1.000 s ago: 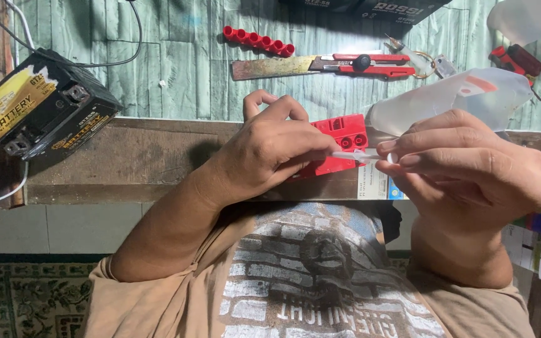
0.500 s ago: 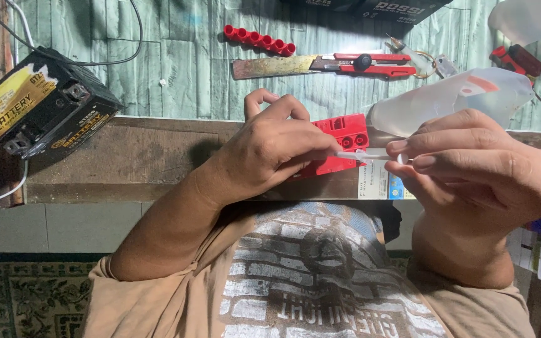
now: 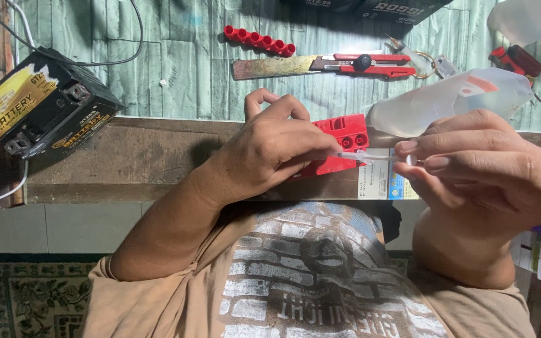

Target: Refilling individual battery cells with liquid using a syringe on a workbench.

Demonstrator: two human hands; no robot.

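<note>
Two hands meet above the surface [image 3: 158, 156]: my left hand [image 3: 270, 153] clenches a red cap strip [image 3: 342, 144], my right hand [image 3: 489, 166] pinches a thin clear tube [image 3: 367, 156]. I judge the tube is being fitted; next needs steady alignment.

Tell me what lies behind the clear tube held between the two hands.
Behind the clear tube sits a red plastic piece, partly covered by the left hand. Its covered end cannot be seen.

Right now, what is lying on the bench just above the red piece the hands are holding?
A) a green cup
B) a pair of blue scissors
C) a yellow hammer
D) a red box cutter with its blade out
D: a red box cutter with its long blade out lies on the bench, above the red piece that the left hand holds.
</note>
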